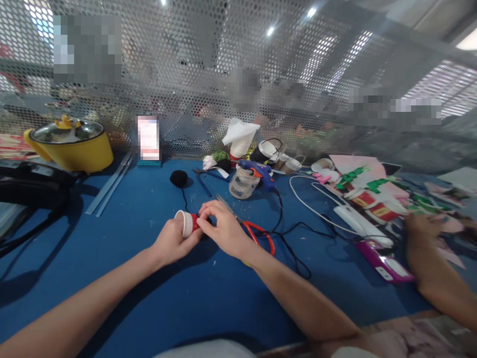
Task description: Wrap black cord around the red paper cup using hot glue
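My left hand (172, 241) is wrapped round a small paper cup (180, 223), white with a red band, tipped on its side with its mouth facing left. At the cup's right end my right hand (219, 226) is closed in a pinch, its fingertips against the red part. A strand of black yarn (185, 199) runs from a black yarn ball (179, 178) to the cup and the pinching fingers, which partly hide it. Scissors with red handles (260, 237) lie just beyond my right hand, partly covered by it.
A blue glue gun (261, 171) rests on a clear jar (243, 184), its black cord trailing right. Glue sticks (112, 184), a yellow pot (80, 151) and a phone (148, 139) stand left. A power strip (361, 226), a purple box (385, 262) and another person's arm (432, 263) are right.
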A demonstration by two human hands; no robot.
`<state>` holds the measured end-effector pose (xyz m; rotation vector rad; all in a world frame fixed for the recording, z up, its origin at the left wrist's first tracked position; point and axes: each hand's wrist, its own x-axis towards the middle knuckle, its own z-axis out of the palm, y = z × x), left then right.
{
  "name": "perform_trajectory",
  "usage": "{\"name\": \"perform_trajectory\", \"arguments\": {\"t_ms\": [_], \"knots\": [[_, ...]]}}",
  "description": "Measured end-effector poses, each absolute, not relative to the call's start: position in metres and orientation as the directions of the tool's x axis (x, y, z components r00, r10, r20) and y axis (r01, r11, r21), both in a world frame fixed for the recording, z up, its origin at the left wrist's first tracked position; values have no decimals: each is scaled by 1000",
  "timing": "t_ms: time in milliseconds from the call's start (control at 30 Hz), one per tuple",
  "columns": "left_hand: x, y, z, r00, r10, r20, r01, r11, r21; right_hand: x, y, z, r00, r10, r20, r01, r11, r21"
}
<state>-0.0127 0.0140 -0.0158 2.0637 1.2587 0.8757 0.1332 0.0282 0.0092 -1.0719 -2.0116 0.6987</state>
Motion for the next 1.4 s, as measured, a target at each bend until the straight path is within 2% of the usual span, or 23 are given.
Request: {"name": "perform_trajectory", "arguments": {"t_ms": [67, 133, 200, 333, 400, 633, 1400], "knots": [[-13, 15, -12, 297, 952, 72, 449, -206, 870, 137, 30, 11, -343, 876, 339, 428, 467, -774], [-13, 16, -8, 260, 964, -49, 351, -47, 935, 140, 33, 14, -298, 909, 290, 405, 396, -824], [-12, 16, -6, 237, 965, -114, 276, 46, 960, 142, 35, 16, -273, 927, 256, 364, 346, -865], [-10, 16, -4, 220, 955, -197, 186, 158, 970, 145, 36, 20, -335, 900, 277, 225, 362, -905], [-9, 15, -3, 226, 949, -221, 171, 185, 968, 146, 36, 21, -346, 897, 276, 215, 362, -907], [-9, 10, 1, 276, 943, -189, 177, 143, 974, 147, 38, 22, -311, 911, 269, 301, 363, -882], [-11, 3, 1, 354, 933, -61, 203, -13, 979, 145, 39, 17, -334, 927, 173, 317, 283, -905]]}}
